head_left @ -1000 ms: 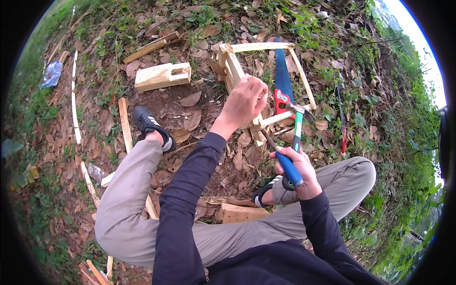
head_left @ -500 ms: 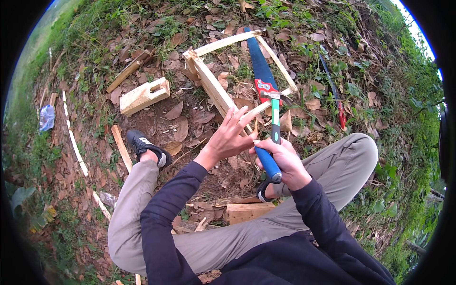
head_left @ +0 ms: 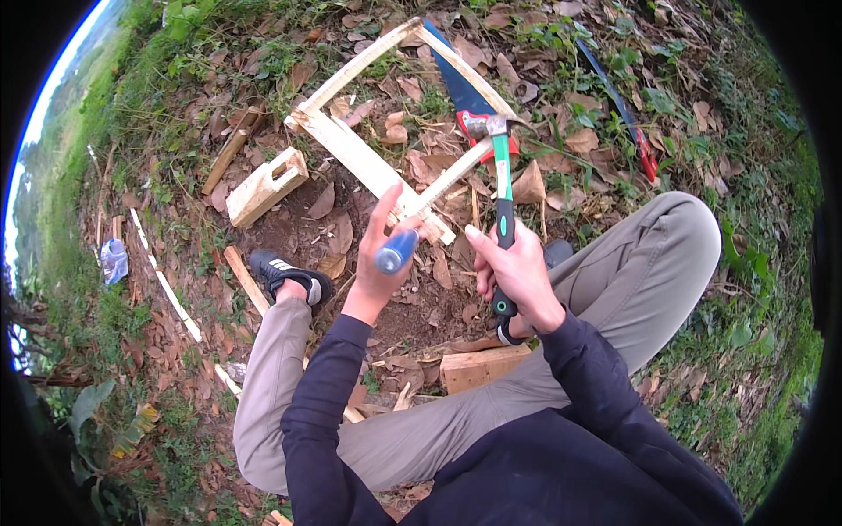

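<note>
My left hand (head_left: pixel 379 267) is wrapped round a blue-handled chisel (head_left: pixel 397 252), held upright with its capped end towards me; the blade is hidden. Its tip area meets the near corner of a wooden frame (head_left: pixel 351 158), made of pale slats joined into a four-sided shape on the ground. In my right hand (head_left: pixel 517 273) is a claw hammer (head_left: pixel 503 171) with a green and black handle, gripped low, its head pointing away from me. Under the frame's right side lies a hand saw (head_left: pixel 456 83) with a red handle, partly covered by the hammer head.
Left of the frame lies a wooden block (head_left: pixel 266 187) with a slot cut in it. Another block (head_left: pixel 482 368) is by my right foot. A long blade with a red handle (head_left: pixel 624 114) lies at far right. A plastic bag (head_left: pixel 114 260) and thin strips are on the left.
The blue-handled chisel has passed from my right hand, which held it along with the hammer, into my left. My left fingers, spread before, now close round it. The view has shifted slightly.
</note>
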Demonstrator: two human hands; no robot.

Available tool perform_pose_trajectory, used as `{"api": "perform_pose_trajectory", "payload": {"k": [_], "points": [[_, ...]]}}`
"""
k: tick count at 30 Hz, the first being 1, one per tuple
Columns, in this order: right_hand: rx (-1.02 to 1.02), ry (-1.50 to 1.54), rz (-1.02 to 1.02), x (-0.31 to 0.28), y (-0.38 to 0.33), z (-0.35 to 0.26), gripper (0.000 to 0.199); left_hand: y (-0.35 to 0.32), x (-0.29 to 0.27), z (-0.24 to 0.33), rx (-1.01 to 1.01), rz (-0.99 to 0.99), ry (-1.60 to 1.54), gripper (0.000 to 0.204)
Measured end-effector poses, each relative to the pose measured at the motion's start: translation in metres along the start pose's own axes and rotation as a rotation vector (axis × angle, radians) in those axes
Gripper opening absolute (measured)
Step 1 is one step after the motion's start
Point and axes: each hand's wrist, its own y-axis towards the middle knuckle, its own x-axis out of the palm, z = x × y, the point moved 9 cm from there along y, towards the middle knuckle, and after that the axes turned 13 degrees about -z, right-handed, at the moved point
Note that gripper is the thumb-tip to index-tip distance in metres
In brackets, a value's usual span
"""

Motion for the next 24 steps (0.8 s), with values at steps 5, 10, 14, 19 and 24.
{"api": "perform_pose_trajectory", "payload": {"k": [5, 10, 14, 19, 24], "points": [[-0.036, 0.039, -0.017, -0.001, -0.008, -0.007, 0.035, -0.001, 0.000, -0.005, -0.085, 0.056, -0.195, 0.031], [-0.036, 0.033, -0.040, 0.000, -0.016, -0.010, 0.035, 0.005, -0.001, 0.003, -0.019, 0.046, 0.000, 0.024], [-0.049, 0.011, -0.068, -0.006, -0.026, -0.016, 0.032, 0.006, 0.000, 0.002, -0.043, 0.072, 0.000, 0.019], [-0.169, -0.550, -0.050, -0.026, -0.053, -0.049, 0.027, 0.009, 0.000, 0.006, -0.056, 0.069, -0.045, 0.017], [-0.421, -1.063, -0.163, -0.013, -0.096, -0.115, 0.020, 0.006, 0.007, 0.007, -0.010, 0.087, 0.062, 0.029]]}}
